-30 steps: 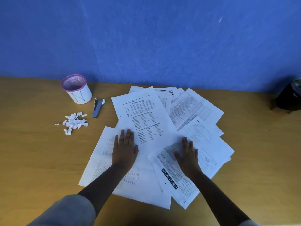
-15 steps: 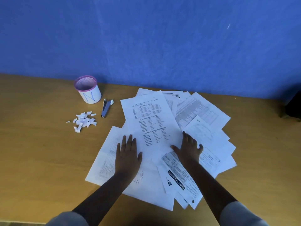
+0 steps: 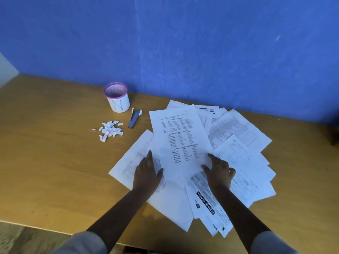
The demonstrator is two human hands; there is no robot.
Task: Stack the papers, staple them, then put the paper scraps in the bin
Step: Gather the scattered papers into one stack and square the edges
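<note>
White printed papers (image 3: 180, 142) lie fanned under both hands. The left hand (image 3: 147, 174) presses flat, fingers spread; the right hand (image 3: 219, 171) rests loosely curled, gripping nothing. Gathering works best by sweeping edges inward evenly. Stapler (image 3: 134, 118), scraps (image 3: 110, 130) and bin (image 3: 117, 97) sit beyond the left hand.

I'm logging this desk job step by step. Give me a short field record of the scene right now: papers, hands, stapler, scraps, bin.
papers: loose printed sheets fanned out and overlapping on the wooden desk, not yet stacked
left hand: flat, palm down on the sheets at the left of the spread
right hand: on the sheets at the right, fingers spread
stapler: lying on the desk beside the bin, untouched
scraps: small white pile on the desk, left of the stapler
bin: white cup with a pink rim, upright near the wall
</note>
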